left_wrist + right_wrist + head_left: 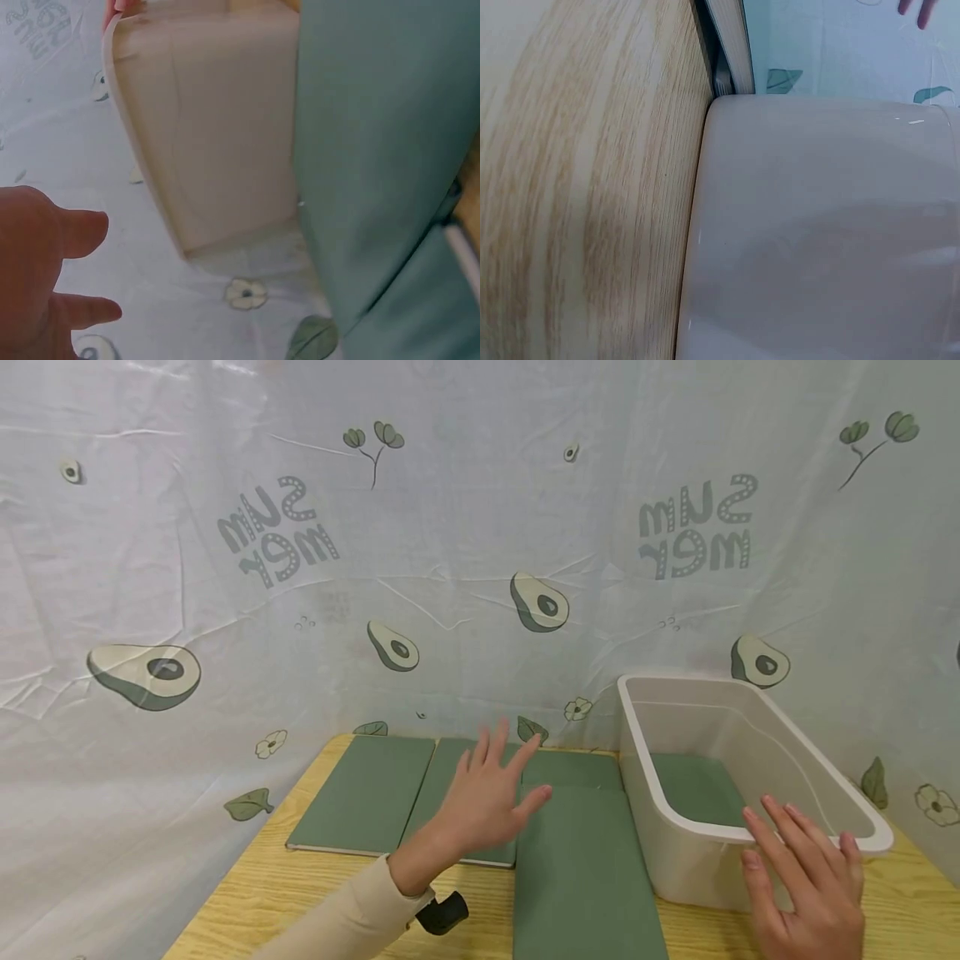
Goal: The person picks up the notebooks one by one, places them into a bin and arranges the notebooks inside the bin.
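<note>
My left hand (483,797) is spread above the green-covered books, its fingers apart and nothing held; part of it shows in the left wrist view (34,270). Two green books (363,789) lie side by side at the table's left. Right of them, a green book (585,877) lies nearer the front, with another green cover (573,768) behind it. My right hand (810,885) is at the front rim of a pale plastic bin (637,760), fingers straight over the rim. Inside the bin, a green flat surface (693,789) covers part of the bottom.
The wooden table (232,902) carries the books and bin. A pale curtain (465,527) printed with avocados and leaves hangs close behind. The bin's outer wall (817,225) stands against the rightmost book stack, whose page edges (731,45) show in the right wrist view.
</note>
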The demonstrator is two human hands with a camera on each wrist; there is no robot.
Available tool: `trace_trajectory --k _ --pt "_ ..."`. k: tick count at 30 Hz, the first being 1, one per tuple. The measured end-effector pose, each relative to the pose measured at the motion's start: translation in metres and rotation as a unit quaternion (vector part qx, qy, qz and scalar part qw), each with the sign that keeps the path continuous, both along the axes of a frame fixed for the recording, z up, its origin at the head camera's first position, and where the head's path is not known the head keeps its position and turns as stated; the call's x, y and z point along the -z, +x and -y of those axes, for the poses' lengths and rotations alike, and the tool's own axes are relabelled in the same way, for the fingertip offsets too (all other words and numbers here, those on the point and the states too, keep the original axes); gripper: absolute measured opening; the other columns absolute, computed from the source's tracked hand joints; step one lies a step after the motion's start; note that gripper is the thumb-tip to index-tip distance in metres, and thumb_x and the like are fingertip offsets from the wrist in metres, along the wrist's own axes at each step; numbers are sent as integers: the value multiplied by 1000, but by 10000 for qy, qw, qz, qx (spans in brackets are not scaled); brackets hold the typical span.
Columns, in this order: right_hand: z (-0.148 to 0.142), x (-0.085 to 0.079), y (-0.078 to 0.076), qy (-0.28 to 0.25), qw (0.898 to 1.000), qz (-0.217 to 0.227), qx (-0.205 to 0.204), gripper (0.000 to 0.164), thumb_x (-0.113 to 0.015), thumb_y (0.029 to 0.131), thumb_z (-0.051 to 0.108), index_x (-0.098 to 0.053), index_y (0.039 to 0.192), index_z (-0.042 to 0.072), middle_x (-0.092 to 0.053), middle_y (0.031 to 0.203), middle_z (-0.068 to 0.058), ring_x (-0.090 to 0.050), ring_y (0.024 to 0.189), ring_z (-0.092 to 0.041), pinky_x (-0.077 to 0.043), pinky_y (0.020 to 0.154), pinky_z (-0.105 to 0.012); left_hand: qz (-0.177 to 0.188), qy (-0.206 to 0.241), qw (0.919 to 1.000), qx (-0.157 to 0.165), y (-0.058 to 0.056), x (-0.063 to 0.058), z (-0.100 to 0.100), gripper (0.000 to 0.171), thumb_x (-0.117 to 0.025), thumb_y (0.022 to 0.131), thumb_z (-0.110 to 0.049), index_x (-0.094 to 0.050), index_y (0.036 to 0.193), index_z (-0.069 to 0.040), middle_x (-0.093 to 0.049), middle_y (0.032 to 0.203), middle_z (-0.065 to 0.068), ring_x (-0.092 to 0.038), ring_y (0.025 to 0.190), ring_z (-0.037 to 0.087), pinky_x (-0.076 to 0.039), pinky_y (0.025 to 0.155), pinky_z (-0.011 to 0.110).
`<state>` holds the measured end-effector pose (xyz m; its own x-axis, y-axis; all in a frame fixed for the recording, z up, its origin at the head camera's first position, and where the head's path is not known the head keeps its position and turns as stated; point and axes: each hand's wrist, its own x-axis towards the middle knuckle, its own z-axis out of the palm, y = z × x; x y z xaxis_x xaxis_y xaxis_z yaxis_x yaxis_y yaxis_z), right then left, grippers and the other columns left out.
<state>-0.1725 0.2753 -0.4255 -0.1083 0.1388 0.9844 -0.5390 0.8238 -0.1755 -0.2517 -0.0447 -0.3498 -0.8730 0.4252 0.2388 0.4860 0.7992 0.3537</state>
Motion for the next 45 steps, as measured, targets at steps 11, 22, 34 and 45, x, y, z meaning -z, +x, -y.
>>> trace_trajectory --k 11,22,34,45 --pt "-1 1 0 2 10000 32 33 44 -64 106 40 -81 117 1 -75 132 -14 -59 140 -5 -27 127 -50 846 -428 9952 252 4 39 -8 70 -54 109 -53 -29 170 -29 -14 178 21 -17 163 51 -29 124 69" --pt "-3 3 -1 8 9999 96 81 45 -64 106 41 -81 119 2 -75 134 -12 -58 141 -4 -26 128 -50 1304 -748 9873 511 -9 81 -12 71 -46 108 -63 -26 170 -35 -13 178 20 -22 160 54 -34 119 73" --pt "-1 3 -2 -2 10000 -48 20 44 -64 106 40 -81 117 1 -76 132 -13 -60 140 -6 -27 127 -47 1597 -772 9822 620 -25 124 -13 74 -42 104 -74 -25 169 -42 -11 179 18 -21 161 51 -34 120 71" --pt "-1 4 -4 -4 9999 -138 39 44 -65 106 40 -81 116 0 -76 130 -14 -62 138 -10 -28 126 -55 1551 -1074 9810 456 -4 91 -20 68 -53 108 -56 -35 168 -29 -17 178 18 -35 158 44 -40 120 63"
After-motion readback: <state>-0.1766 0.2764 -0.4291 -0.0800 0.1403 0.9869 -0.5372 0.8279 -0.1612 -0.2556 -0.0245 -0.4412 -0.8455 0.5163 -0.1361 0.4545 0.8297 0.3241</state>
